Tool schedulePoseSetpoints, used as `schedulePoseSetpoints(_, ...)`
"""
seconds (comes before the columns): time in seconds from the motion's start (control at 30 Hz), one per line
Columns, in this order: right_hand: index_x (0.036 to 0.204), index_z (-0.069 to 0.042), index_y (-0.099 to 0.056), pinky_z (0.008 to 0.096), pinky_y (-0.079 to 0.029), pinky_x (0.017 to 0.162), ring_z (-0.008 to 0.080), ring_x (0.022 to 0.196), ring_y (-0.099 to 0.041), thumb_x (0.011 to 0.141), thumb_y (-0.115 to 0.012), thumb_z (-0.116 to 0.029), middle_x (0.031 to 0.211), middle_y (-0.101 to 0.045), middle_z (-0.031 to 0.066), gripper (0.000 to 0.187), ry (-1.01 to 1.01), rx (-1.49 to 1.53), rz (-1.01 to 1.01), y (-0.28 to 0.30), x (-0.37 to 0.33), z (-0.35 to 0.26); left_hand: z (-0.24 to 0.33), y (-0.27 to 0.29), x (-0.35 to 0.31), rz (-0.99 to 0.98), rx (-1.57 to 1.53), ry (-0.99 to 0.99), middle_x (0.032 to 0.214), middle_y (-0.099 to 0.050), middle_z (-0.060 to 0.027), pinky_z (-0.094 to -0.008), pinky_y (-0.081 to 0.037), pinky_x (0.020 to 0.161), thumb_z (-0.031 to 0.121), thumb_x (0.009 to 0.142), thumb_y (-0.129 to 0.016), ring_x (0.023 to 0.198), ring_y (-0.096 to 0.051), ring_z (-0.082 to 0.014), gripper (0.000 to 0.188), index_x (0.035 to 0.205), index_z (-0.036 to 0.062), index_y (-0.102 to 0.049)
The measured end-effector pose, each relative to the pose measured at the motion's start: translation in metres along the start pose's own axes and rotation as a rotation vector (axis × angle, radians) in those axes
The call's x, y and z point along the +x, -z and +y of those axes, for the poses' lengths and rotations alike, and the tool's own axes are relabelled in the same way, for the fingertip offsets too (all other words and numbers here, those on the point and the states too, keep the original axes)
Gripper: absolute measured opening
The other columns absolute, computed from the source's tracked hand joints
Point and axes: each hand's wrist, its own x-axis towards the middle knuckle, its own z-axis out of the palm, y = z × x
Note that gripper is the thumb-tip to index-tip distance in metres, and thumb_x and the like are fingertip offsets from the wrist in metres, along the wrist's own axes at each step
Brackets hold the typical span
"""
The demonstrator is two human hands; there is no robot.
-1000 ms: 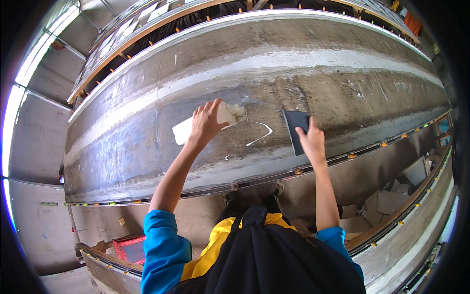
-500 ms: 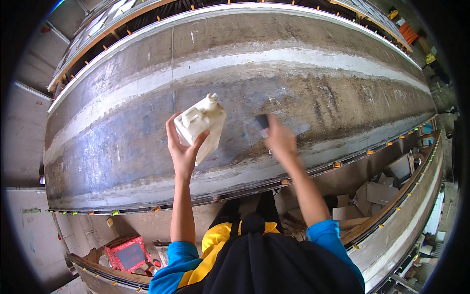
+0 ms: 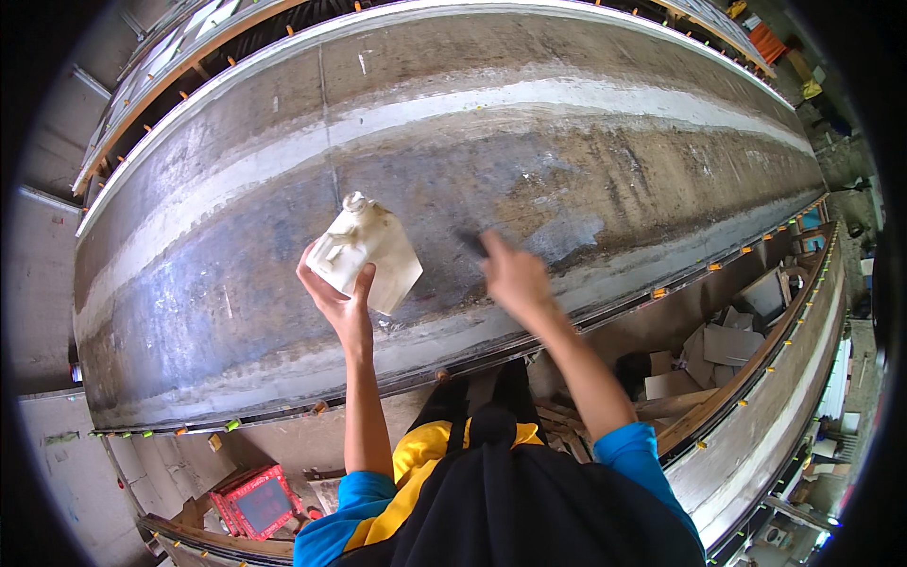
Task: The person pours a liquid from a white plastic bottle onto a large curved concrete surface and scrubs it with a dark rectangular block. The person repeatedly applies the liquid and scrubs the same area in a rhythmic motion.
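Note:
My left hand (image 3: 337, 300) grips a whitish plastic jug (image 3: 373, 255), thumb on the near side and fingers round its left. The jug is tilted, with its neck toward the far left, and is held over the long stained tabletop (image 3: 236, 283). To the right of it, my right hand (image 3: 517, 282) is closed on a dark flat scraper (image 3: 470, 243), smeared by motion. The scraper points left toward the jug, apart from it. Whether its edge touches the surface I cannot tell. A pale wet-looking patch (image 3: 567, 232) lies right of this hand.
The tabletop's near edge carries small orange and green clips. Behind on the right is a second long table (image 3: 756, 454), with cardboard scraps (image 3: 732, 345) beside it. A red-framed box (image 3: 260, 503) stands low at the left. Another clipped structure (image 3: 179, 90) runs along the far side.
The jug has moved slightly left and tipped so its neck leans left. My right hand with the scraper has moved left, nearer the jug. The whole view has shifted a little.

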Motion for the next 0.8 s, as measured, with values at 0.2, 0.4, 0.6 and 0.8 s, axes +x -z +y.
schedulePoseSetpoints(0.2, 0.116, -0.002, -0.04, 0.0272, -0.044, 0.035, 0.0194, 0.048, -0.058, 0.086, -0.049, -0.01, 0.061, -0.056, 0.0123, 0.032, -0.348, -0.281, 0.004, -0.012, 0.011, 0.036, 0.001, 0.011, -0.005, -0.003, 0.059, -0.019, 0.118, -0.042, -0.0117, -0.0376, -0.034, 0.096, 0.025, 0.069, -0.076, 0.112, -0.043, -0.0232, 0.073, 0.125, 0.0043, -0.034)
schedulePoseSetpoints(0.4, 0.109, -0.003, -0.05, 0.034, -0.053, 0.061, 0.0261, 0.07, -0.062, 0.076, -0.056, -0.002, 0.077, -0.059, 0.0162, 0.034, 0.31, -0.048, 0.14, -0.042, -0.014, -0.064, 0.003, 0.023, -0.004, 0.105, 0.039, -0.036, 0.117, -0.042, -0.0123, -0.0378, -0.033, 0.096, 0.024, 0.069, -0.076, 0.111, -0.043, -0.0236, 0.073, 0.125, 0.0035, -0.034)
schedulePoseSetpoints(0.6, 0.109, -0.01, -0.057, 0.0364, -0.056, 0.068, 0.026, 0.081, -0.064, 0.068, -0.057, 0.005, 0.098, -0.063, 0.0155, 0.043, 0.709, 0.052, 0.007, -0.011, -0.052, 0.005, 0.013, 0.042, -0.003, 0.129, 0.052, -0.056, 0.118, -0.042, -0.012, -0.0377, -0.033, 0.097, 0.022, 0.068, -0.076, 0.112, -0.043, -0.0238, 0.074, 0.125, 0.0034, -0.034)
schedulePoseSetpoints(0.8, 0.103, -0.003, -0.051, 0.0353, -0.055, 0.057, 0.0261, 0.066, -0.066, 0.076, -0.06, 0.0, 0.079, -0.065, 0.0167, 0.028, 0.23, 0.017, -0.1, 0.037, -0.039, 0.086, 0.014, 0.059, -0.012, 0.141, 0.059, -0.034, 0.119, -0.041, -0.0119, -0.0388, -0.034, 0.098, 0.024, 0.066, -0.078, 0.113, -0.043, -0.0245, 0.076, 0.124, 0.0041, -0.034)
